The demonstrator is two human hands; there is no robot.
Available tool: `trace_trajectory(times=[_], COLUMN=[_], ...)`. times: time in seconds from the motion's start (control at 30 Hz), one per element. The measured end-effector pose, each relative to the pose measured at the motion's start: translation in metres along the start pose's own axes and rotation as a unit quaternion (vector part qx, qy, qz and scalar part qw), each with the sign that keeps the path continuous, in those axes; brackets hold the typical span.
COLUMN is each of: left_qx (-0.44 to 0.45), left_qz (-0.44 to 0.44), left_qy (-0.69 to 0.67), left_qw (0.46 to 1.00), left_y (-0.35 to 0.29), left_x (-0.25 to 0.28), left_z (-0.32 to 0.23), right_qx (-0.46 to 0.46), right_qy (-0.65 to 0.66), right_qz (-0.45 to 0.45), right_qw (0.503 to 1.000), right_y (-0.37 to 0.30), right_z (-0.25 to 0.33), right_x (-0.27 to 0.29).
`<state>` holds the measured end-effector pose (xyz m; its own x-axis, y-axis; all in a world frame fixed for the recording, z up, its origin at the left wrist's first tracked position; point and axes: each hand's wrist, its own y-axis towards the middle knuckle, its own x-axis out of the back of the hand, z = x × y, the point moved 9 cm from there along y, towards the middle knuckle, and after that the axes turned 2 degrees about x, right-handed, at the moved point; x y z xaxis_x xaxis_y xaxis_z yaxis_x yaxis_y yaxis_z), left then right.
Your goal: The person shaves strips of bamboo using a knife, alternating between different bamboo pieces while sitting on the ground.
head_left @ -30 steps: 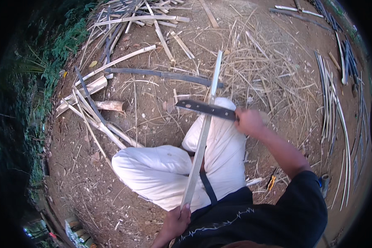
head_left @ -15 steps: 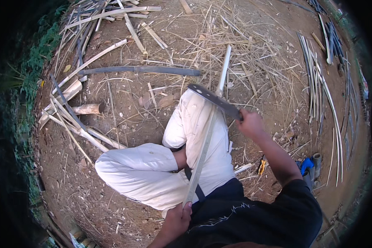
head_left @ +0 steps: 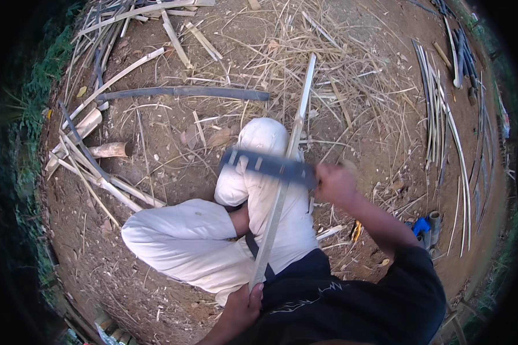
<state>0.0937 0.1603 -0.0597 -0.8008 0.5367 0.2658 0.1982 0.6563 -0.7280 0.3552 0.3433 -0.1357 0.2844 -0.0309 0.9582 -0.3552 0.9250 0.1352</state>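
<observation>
In the head view, a grey hollow cylinder [head_left: 435, 221] stands to the right of the right hand [head_left: 335, 184] and nearer the body, with a rim showing at its top; what it holds is too small to tell. A blue thing [head_left: 421, 225] sits just beside it, on the side toward the right hand.

The left hand [head_left: 242, 305] pinches the near end of a long pale strip [head_left: 273, 221] between thumb and fingers, close to the black shirt [head_left: 351, 305]. From this hand the strip runs forward, leaning to the right, across the white trousers [head_left: 178, 236]; it passes to the left of the right hand, and its far tip reaches well beyond both hands, over a scatter of thin shavings [head_left: 288, 37].

The right hand, forward and to the right of the left one, is curled around the handle of a broad dark blade [head_left: 253, 162]. The blade extends leftward from the fist and crosses the strip; it is blurred, and whether its edge touches the strip cannot be told.

Near the right forearm lies a small yellow-and-black thing [head_left: 357, 230]. Well to the right of the right hand are long thin strips [head_left: 440, 115]. A dark strip [head_left: 213, 93] lies forward and to its left, and a short log [head_left: 109, 150] farther left.
</observation>
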Motion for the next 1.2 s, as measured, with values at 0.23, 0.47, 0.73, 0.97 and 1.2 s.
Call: trace_trajectory(times=[0.23,0.47,0.73,0.97,1.2], left_qx=[0.050,0.080,0.060,0.071,0.082], left_qz=[0.029,0.027,0.020,-0.037,-0.018], left_qy=[-0.006,-0.016,-0.007,0.108,0.019], left_qw=[0.998,0.996,0.998,0.991,0.996], left_y=[-0.005,-0.006,-0.007,-0.020,-0.022], left_x=[-0.012,-0.012,-0.014,0.011,0.024], left_z=[0.004,0.014,0.023,0.016,0.005], right_qx=[-0.231,0.042,-0.218,-0.303,-0.011], right_qy=[-0.038,-0.022,0.037,0.011,0.043], right_qz=[0.052,-0.010,0.112,0.102,0.067], right_qw=[0.971,0.999,0.969,0.947,0.997], right_y=[0.019,0.013,0.015,0.056,0.071], right_z=[-0.110,-0.024,-0.112,-0.191,-0.069], right_x=[-0.036,0.003,-0.051,-0.033,-0.045])
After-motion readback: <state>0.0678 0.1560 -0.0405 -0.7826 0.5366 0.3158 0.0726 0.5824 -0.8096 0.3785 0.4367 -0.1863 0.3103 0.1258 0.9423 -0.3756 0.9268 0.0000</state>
